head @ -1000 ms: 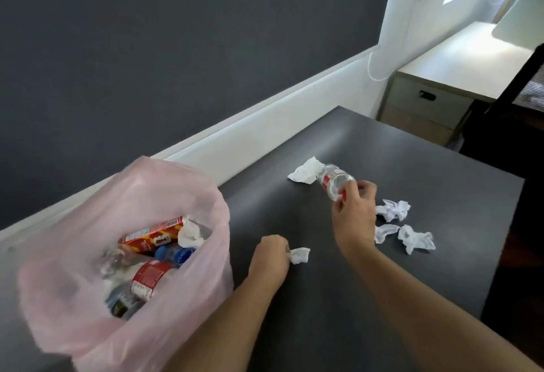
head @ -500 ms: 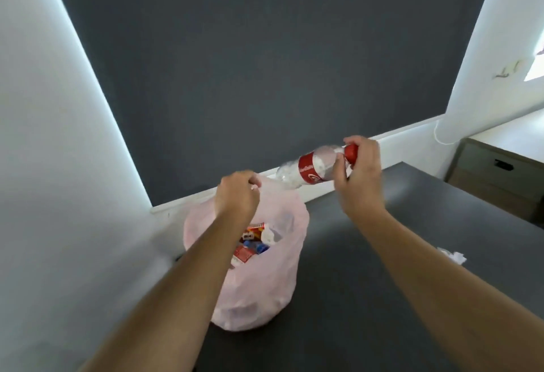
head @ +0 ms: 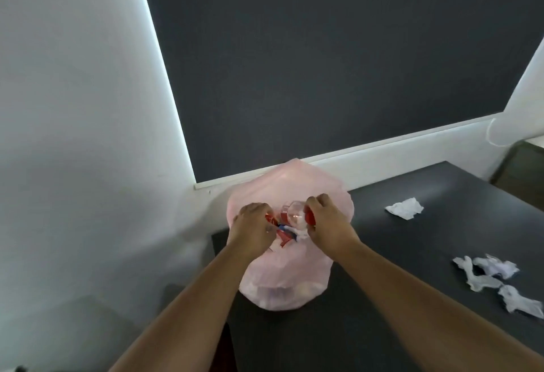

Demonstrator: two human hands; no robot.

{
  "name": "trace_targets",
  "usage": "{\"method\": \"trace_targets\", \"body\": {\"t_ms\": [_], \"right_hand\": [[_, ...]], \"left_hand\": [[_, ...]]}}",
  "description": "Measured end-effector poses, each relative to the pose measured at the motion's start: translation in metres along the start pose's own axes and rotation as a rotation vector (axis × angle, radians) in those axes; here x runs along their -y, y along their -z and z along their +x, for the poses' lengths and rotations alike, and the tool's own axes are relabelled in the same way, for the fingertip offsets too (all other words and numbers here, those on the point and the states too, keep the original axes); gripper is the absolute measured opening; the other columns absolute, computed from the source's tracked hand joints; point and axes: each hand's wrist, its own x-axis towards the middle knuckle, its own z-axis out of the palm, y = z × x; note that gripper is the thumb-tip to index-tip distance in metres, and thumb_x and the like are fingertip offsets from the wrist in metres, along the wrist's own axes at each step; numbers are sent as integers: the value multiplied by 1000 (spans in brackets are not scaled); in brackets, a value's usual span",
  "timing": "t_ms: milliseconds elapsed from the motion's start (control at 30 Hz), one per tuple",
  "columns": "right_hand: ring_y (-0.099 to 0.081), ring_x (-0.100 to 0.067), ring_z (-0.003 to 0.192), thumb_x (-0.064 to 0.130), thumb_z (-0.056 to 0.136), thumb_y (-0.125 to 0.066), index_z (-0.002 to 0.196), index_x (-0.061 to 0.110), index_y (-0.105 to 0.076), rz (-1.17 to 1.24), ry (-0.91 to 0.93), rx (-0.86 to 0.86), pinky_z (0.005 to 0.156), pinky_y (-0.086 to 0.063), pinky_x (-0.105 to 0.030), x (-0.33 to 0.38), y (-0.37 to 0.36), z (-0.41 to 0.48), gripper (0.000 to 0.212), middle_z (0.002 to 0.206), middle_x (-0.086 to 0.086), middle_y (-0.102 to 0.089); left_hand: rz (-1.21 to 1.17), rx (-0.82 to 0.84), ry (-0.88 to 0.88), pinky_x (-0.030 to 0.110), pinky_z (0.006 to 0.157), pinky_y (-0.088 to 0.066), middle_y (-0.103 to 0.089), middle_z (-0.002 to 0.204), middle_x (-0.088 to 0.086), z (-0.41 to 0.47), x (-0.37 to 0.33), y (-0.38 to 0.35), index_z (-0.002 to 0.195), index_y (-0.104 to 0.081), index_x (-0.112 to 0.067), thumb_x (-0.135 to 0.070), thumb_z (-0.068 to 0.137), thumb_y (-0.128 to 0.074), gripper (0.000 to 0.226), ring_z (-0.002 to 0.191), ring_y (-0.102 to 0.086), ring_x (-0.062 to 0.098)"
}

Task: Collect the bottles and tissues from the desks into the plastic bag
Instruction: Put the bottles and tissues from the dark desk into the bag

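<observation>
A pink plastic bag (head: 282, 280) stands at the left corner of the dark desk (head: 382, 298), holding several bottles and tissues. My right hand (head: 329, 223) grips a clear bottle (head: 294, 214) with a red label and red cap, tipped base-first into the bag's mouth. My left hand (head: 253, 229) is closed at the bag's left rim, over the mouth; what it holds is hidden. One crumpled tissue (head: 404, 208) lies on the desk to the right of the bag. Three more crumpled tissues (head: 497, 279) lie near the right edge.
A white wall (head: 82, 136) is on the left and a dark grey wall panel (head: 323, 62) behind the desk. A wooden cabinet (head: 527, 165) shows at the far right. The desk's left edge drops off beside the bag.
My right hand has brought the bottle from the desk to above the bag and down into its mouth. My left hand moved from the desk to the bag's rim.
</observation>
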Motion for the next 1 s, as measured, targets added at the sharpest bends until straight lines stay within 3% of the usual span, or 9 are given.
{"method": "trace_targets", "body": {"t_ms": [100, 200, 267, 333, 400, 467, 600, 733, 1000], "right_hand": [[-45, -20, 118, 33, 88, -57, 118, 22, -52, -85, 53, -31, 101, -44, -35, -10, 2, 4, 32, 133, -1, -45], [-24, -30, 140, 45, 88, -52, 109, 28, -57, -215, -78, -184, 111, -29, -45, -26, 6, 12, 28, 149, -5, -30], [-13, -37, 144, 49, 87, -51, 109, 33, -58, -108, -250, -126, 113, -23, -50, -33, 6, 19, 27, 157, -6, -14], [-25, -40, 139, 50, 87, -53, 113, 33, -59, 112, -415, -4, 110, -33, -50, -37, 5, 25, 32, 157, -8, -11], [-47, -36, 124, 47, 86, -57, 120, 29, -59, 297, -508, 81, 100, -47, -44, -43, 0, 28, 38, 152, -11, -22], [-53, -30, 119, 39, 86, -61, 123, 23, -59, 391, -525, 101, 97, -49, -37, -46, -5, 28, 40, 146, -10, -39], [-54, -28, 120, 8, 88, -59, 137, 16, -47, 485, -572, 40, 80, -47, -25, -47, -13, 21, 50, 145, -7, -45], [-61, -29, 110, -3, 87, -47, 135, 19, -50, 599, -569, -160, 72, -51, -26, -47, 3, 15, 53, 143, -5, -48], [-62, -25, 103, -1, 89, -45, 129, 19, -57, 722, -419, -366, 85, -47, -21, -47, 90, 2, 46, 132, -5, -58]], "left_hand": [[178, -104, 110, 40, 116, -18, -22, 155, 5, -3, 19, -6, 117, -58, -27, -41, 87, -56, 33, 145, -12, 25], [220, -69, 265, 48, 117, -8, 5, 159, 11, -6, 28, -9, 120, -54, -36, -57, 85, -53, 41, 146, 7, 33], [131, 27, 337, 53, 114, -18, 14, 158, 11, -7, 30, -10, 125, -48, -41, -65, 83, -49, 48, 145, 1, 38], [-18, 122, 393, 44, 104, -43, 17, 157, 11, -7, 30, -12, 133, -41, -44, -69, 83, -44, 56, 140, -26, 39], [-36, 167, 409, 35, 88, -50, 12, 158, 12, -7, 29, -12, 137, -35, -44, -71, 83, -39, 61, 129, -46, 36], [-44, 155, 420, 32, 84, -50, -8, 157, 11, -6, 31, -14, 138, -38, -37, -65, 86, -44, 60, 125, -49, 30], [-229, 52, 434, 26, 84, -46, -44, 140, 8, -8, 31, -17, 137, -41, -11, -12, 85, -60, 55, 118, -51, 23], [-330, -52, 414, 24, 75, -46, -46, 140, 7, -16, 18, -6, 142, -35, -12, -3, 86, -55, 60, 111, -53, 22], [-414, -277, 259, 32, 89, -45, -48, 138, 9, -27, -33, 55, 138, -39, -10, -2, 80, -55, 61, 118, -49, 30]]}}
